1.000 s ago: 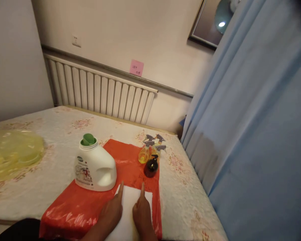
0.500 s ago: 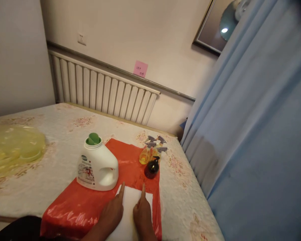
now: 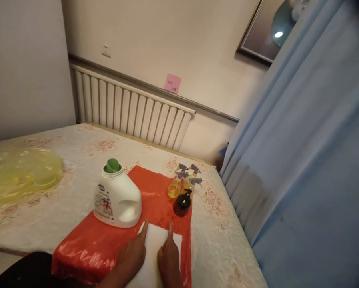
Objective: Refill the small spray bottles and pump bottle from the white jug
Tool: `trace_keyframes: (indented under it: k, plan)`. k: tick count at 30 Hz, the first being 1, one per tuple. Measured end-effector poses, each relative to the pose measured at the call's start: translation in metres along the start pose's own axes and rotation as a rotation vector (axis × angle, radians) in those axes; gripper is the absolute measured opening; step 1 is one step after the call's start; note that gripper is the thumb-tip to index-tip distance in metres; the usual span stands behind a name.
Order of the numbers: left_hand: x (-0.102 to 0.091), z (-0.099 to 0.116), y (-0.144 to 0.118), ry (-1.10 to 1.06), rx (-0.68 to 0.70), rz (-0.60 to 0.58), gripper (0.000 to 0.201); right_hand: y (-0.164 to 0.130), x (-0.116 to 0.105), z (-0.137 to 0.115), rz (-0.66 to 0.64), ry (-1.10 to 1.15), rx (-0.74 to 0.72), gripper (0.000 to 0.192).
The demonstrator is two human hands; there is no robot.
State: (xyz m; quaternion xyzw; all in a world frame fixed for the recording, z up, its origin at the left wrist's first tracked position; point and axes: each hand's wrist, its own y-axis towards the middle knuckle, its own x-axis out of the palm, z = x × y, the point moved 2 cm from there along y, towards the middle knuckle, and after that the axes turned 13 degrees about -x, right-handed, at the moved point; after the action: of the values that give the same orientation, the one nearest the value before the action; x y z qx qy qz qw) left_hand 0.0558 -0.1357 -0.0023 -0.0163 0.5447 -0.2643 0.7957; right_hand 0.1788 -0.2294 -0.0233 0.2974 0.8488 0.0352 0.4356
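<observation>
A white, flat, cloth-like sheet [image 3: 152,256] lies on a red plastic sheet [image 3: 151,186] close in front of me. My left hand [image 3: 134,250] rests along its left edge, index finger stretched toward the far corner. On the sheet's right half lies my right hand [image 3: 169,256], its index finger pointing forward too. The other fingers are partly hidden. Left of the hands stands a white handled jug [image 3: 119,204] with a green cup-like cap [image 3: 112,165] in its mouth. Beyond my right hand are a dark round pump bottle [image 3: 182,205] and several spray bottles of yellow liquid [image 3: 174,187].
A floral-covered bed [image 3: 86,154] carries everything. Crumpled yellow transparent plastic [image 3: 20,172] lies at the left. A white radiator [image 3: 128,104] runs along the wall, with a pink note [image 3: 172,83] above it. Blue curtain [image 3: 302,160] hangs at the right.
The view has shifted slightly, so the background appears a little farther right. Both hands stay on the white sheet, nearly still.
</observation>
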Motion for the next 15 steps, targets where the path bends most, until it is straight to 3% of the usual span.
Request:
trace_keyframes:
  k: [9, 15]
  plan:
    - [0.004, -0.002, -0.004, 0.044, 0.014, 0.064, 0.073, 0.002, -0.003, 0.0, 0.009, 0.025, -0.012, 0.077]
    - [0.026, -0.017, 0.002, -0.036, 0.008, 0.179, 0.06, -0.001, -0.002, 0.003, 0.03, 0.14, 0.003, 0.063]
